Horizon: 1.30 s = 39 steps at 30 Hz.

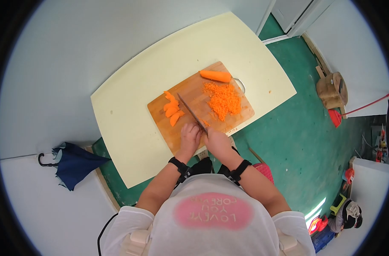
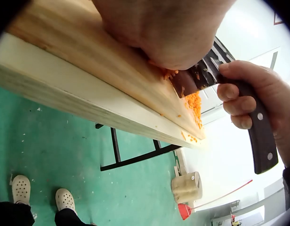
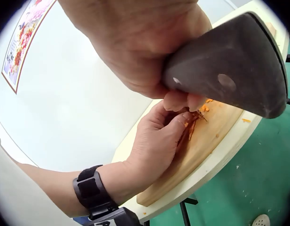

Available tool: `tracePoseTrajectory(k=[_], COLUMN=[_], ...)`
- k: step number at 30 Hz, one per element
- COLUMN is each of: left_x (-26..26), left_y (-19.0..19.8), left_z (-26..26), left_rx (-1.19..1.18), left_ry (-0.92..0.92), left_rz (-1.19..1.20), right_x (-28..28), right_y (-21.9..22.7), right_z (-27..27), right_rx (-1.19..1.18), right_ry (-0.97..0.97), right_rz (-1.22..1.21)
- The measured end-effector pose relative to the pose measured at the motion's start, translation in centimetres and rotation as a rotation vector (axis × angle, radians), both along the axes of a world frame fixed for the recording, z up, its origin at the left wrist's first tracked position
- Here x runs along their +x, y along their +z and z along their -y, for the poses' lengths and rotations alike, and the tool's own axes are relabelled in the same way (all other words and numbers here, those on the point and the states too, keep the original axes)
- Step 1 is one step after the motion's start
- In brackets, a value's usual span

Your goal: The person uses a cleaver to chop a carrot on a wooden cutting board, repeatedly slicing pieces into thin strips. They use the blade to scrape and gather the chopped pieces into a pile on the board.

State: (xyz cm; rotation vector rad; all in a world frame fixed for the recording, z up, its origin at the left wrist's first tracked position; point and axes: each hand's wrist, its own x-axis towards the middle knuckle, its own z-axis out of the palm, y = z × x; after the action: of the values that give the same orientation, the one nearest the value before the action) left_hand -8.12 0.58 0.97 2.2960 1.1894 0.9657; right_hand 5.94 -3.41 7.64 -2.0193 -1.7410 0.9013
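Note:
The right hand (image 1: 218,143) grips the black handle (image 2: 259,127) of a knife (image 1: 192,112). Its blade lies diagonally over the wooden cutting board (image 1: 160,123), low at the board's near edge. Close against the blade, the left hand (image 1: 190,137) has its fingers curled on the board; in the right wrist view this left hand (image 3: 157,139) pinches a carrot piece (image 3: 192,128), mostly hidden by the fingers. Chopped carrot (image 1: 224,100) is heaped on the board's right side, below a larger carrot chunk (image 1: 215,76). Several carrot wedges (image 1: 171,109) lie left of the blade.
The board rests on a pale yellow table (image 1: 134,89), with a metal handle (image 1: 240,84) at its right end. A blue umbrella (image 1: 77,163) leans at the left wall. On the green floor at right stand a brown container (image 1: 331,90) and a red dustpan (image 1: 335,118).

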Motion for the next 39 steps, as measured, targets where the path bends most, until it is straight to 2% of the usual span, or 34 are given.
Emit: tracePoseTrajectory(k=[5,7,11,13,17,31,39], left_x=[-0.7,-0.8,-0.8,-0.9,-1.5,-1.2,-1.4], left_y=[0.1,0.5,1.9,2.2,1.3,1.2,1.1], left_z=[-0.3,0.0,0.0,-0.1,-0.1,-0.6,-0.5], left_rx=[-0.047,-0.089,-0.100,-0.052,-0.027,0.003,-0.034], left_ry=[-0.061,-0.043,-0.050,-0.117,-0.171,-0.129,-0.125], left_rz=[-0.027,0.071,0.107,0.065,0.037,0.016,-0.007], right_x=[0.3,0.5,0.5,0.5,1.0,1.1,-0.8], right_y=[0.8,1.1,0.2,0.1,-0.1,2.0,0.4], right_z=[-0.6,-0.6,-0.5,-0.4,-0.4,3.1,1.1], right_rx=[-0.034,-0.099,-0.085,-0.053,-0.015,0.175,0.104], right_ry=[-0.028,-0.047,-0.049,-0.091,-0.108,0.029,0.073], right_rz=[-0.001,-0.048,-0.066,-0.090,-0.119,-0.025,-0.006])
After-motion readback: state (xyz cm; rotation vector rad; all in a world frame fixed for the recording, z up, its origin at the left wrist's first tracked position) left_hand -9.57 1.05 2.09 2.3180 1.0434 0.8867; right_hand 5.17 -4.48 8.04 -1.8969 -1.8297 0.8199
